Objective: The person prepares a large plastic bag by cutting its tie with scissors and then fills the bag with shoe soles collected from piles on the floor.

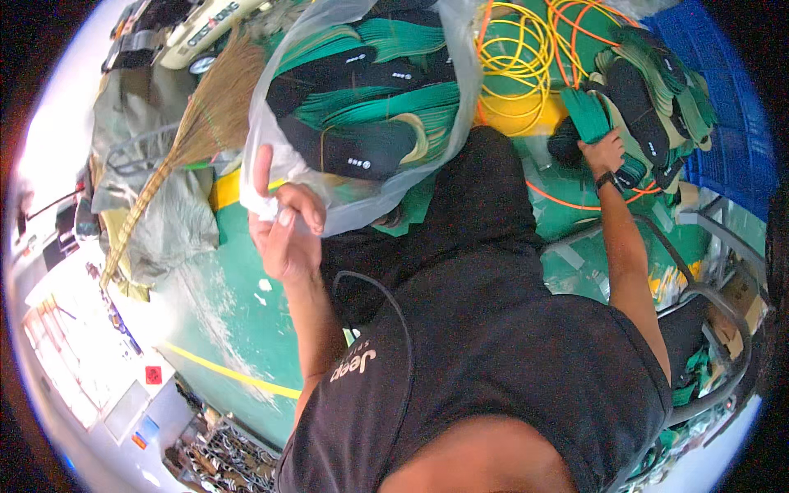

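A clear plastic bag (pixel 256 123) stands open in front of me, packed with several stacks of black and green shoe insoles (pixel 362 148). My left hand (pixel 288 226) pinches the bag's near left rim between thumb and fingers, with one finger pointing up. Out to the right, my right hand (pixel 604 154) is closed around a stack of green insoles (pixel 585 113). That stack lies against a larger heap of black, green and beige insoles (pixel 637 99). The fingers' undersides on the right hand are hidden.
Yellow cable (pixel 518 70) lies coiled between bag and heap, and an orange cable (pixel 567 203) runs along the green floor. A straw broom (pixel 205 115) leans at left beside a grey sheet (pixel 156 197). Blue crates (pixel 731 99) stand far right; a metal chair frame (pixel 731 312) is nearer.
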Demonstrator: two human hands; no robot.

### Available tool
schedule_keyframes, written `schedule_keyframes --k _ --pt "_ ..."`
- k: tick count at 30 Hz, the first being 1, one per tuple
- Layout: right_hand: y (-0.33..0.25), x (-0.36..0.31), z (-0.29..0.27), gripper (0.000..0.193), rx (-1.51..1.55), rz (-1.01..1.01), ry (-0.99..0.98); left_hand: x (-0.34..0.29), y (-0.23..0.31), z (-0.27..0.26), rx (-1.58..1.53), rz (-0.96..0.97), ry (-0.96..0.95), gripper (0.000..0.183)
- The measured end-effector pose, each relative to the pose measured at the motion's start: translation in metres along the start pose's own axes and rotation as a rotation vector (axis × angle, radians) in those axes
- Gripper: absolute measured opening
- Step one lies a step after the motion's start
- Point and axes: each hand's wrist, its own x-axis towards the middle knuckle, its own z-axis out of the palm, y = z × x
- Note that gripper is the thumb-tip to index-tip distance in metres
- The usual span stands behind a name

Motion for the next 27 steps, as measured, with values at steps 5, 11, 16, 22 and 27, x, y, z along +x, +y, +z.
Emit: schedule_keyframes --k 5,11,16,22,27 --pt "0.024 0.055 -0.006 0.083 0.495 -0.299 -0.011 -0.007 0.003 -0.005 -0.069 0.013 -0.022 0.080" --pt "-0.130 -0.012 -0.209 0.077 0.902 -0.934 0.425 -0.003 0.003 -0.006 -0.128 0.038 -0.021 0.085" --pt "-0.241 -0.059 -0.247 0.083 0.974 -1.539 0.466 0.007 -0.003 0.004 -0.064 0.134 -0.059 0.078" --pt "-0.262 -0.122 -0.175 0.059 1.027 -1.782 0.224 0.010 0.009 -0.004 -0.041 0.125 -0.094 0.078" --pt "-0.111 -0.017 -0.073 0.058 0.965 -0.516 0.518 0.017 0.003 -0.001 -0.006 0.065 -0.140 0.074"
